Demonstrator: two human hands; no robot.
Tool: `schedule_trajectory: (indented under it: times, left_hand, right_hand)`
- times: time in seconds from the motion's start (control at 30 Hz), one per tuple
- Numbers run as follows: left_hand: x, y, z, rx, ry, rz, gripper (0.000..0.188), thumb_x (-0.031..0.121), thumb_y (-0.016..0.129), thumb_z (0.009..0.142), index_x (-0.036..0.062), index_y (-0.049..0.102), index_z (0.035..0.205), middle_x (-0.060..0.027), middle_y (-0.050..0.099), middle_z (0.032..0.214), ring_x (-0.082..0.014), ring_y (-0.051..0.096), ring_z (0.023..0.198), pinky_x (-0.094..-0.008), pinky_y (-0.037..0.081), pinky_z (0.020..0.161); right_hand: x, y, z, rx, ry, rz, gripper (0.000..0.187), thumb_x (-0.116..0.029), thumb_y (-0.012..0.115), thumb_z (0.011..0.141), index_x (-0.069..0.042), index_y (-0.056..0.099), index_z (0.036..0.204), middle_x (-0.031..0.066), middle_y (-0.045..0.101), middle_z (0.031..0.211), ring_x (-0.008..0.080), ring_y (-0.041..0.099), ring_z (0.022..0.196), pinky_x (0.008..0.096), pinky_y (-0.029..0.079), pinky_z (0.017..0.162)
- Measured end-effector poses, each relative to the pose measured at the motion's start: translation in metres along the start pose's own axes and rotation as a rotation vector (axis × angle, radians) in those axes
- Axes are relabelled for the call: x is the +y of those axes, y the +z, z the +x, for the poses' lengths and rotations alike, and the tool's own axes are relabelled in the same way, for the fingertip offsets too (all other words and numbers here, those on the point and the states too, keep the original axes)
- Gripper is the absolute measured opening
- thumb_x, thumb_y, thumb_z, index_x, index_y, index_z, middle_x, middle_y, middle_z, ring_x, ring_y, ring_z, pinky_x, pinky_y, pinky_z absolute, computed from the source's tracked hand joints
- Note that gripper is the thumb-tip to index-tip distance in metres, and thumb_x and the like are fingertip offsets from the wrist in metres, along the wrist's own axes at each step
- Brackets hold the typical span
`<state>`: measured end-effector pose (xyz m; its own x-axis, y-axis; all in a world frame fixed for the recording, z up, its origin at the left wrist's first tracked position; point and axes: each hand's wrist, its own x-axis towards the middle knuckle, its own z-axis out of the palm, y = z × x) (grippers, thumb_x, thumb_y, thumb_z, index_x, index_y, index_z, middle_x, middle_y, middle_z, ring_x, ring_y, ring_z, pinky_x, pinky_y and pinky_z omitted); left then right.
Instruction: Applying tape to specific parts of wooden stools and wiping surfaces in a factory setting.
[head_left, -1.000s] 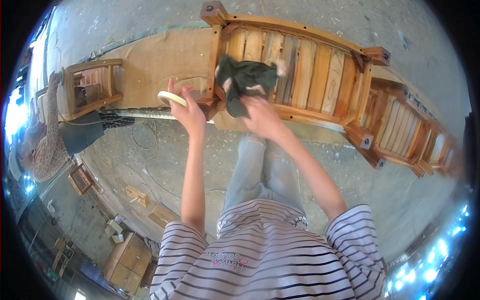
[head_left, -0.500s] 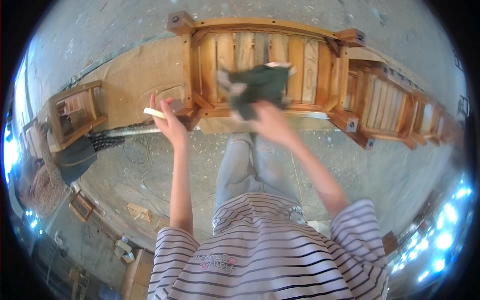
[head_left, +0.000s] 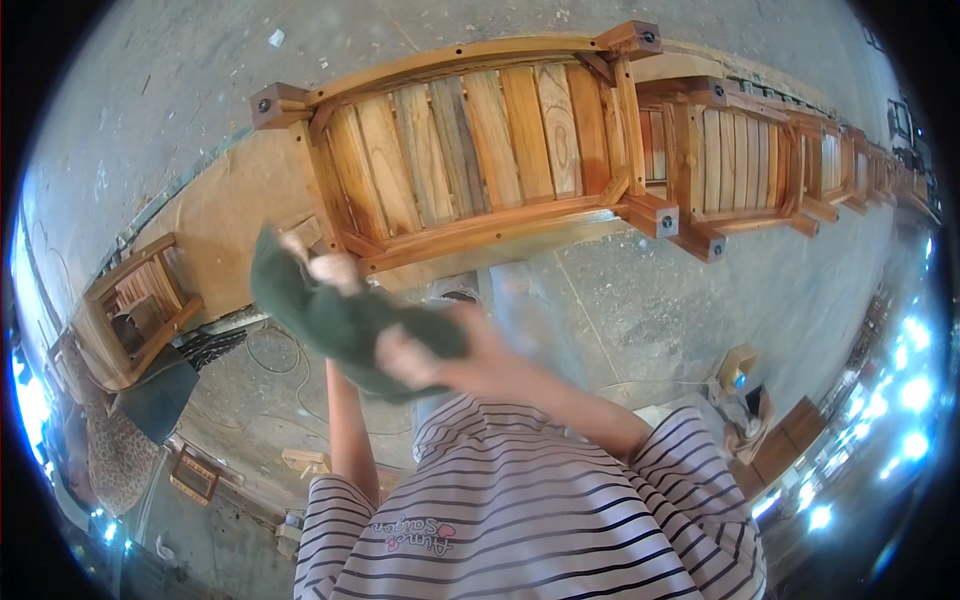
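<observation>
A dark green cloth (head_left: 350,325) stretches in the air below the near left corner of the slatted wooden furniture piece (head_left: 480,200). My right hand (head_left: 445,360) is closed on the cloth's right end, blurred by motion. My left hand (head_left: 335,272) is at the cloth's upper left part, its fingers smeared; most of it is hidden by the cloth. I cannot tell whether it grips the cloth, and the pale stick it held earlier cannot be made out. The furniture piece lies with its legs' ends, capped with dark round feet, facing up.
More slatted wooden pieces (head_left: 745,165) stand in a row to the right. A brown board (head_left: 215,220) extends under the piece at left, near a small wooden frame (head_left: 140,305). A cable (head_left: 270,350) loops over the concrete floor (head_left: 600,310).
My right hand has lifted the green cloth off the slats, toward me and to the left, meeting my left hand. The furniture has shifted left and turned slightly in view.
</observation>
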<state>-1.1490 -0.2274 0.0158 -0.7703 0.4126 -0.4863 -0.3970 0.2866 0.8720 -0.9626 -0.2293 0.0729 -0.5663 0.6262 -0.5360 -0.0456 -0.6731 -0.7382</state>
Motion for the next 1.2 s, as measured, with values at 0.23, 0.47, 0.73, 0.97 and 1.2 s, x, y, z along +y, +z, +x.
schedule_trajectory:
  times: [0.23,0.47,0.73,0.97,1.2]
  left_hand:
    - [-0.07,-0.049,0.056,-0.049,0.442,0.39,0.051,0.031,0.046,0.102,0.001,0.037,0.142,-0.0092,0.061,0.1,-0.0173,0.054,0.094,-0.0325,0.042,0.082]
    - [-0.076,-0.045,0.054,-0.009,0.323,0.344,0.052,0.032,0.047,0.101,0.0033,0.036,0.143,-0.0102,0.062,0.1,-0.017,0.055,0.097,-0.0344,0.045,0.083]
    - [-0.071,-0.035,0.043,0.055,0.43,0.426,0.049,0.031,0.048,0.1,0.0069,0.039,0.142,-0.0083,0.062,0.094,-0.0125,0.056,0.081,-0.0268,0.044,0.069]
    - [-0.072,-0.039,0.048,0.054,0.431,0.419,0.049,0.028,0.049,0.1,0.0054,0.038,0.142,-0.0071,0.062,0.09,-0.0128,0.057,0.084,-0.0279,0.044,0.072]
    - [-0.07,-0.037,0.049,0.087,0.402,0.411,0.05,0.027,0.05,0.099,0.0045,0.038,0.142,-0.0055,0.063,0.089,-0.014,0.059,0.089,-0.0315,0.042,0.078]
  right_hand:
    - [-0.036,-0.163,-0.124,1.345,-0.42,-0.522,0.031,-0.003,0.06,0.088,0.003,0.058,0.119,0.0083,0.064,0.11,0.0144,0.063,0.096,0.029,0.05,0.088]
    - [0.05,-0.265,-0.041,1.175,-0.528,-0.84,0.054,-0.014,0.071,0.082,0.006,0.051,0.128,0.0205,0.057,0.125,0.0308,0.055,0.117,0.038,0.041,0.099]
    - [0.01,-0.296,-0.021,1.33,-0.109,-0.949,0.029,-0.03,0.068,0.077,-0.001,0.068,0.08,0.0217,0.065,0.073,0.0412,0.065,0.07,0.0461,0.052,0.063]
    - [-0.035,-0.323,0.033,1.404,-0.58,-0.888,0.027,-0.019,0.068,0.084,0.006,0.068,0.095,0.0197,0.07,0.083,0.0289,0.069,0.074,0.0369,0.053,0.07]
    - [-0.115,-0.311,0.097,0.827,-0.863,-1.753,0.037,-0.01,0.074,0.069,-0.006,0.065,0.104,0.0125,0.058,0.13,0.0202,0.049,0.128,0.0421,0.036,0.106]
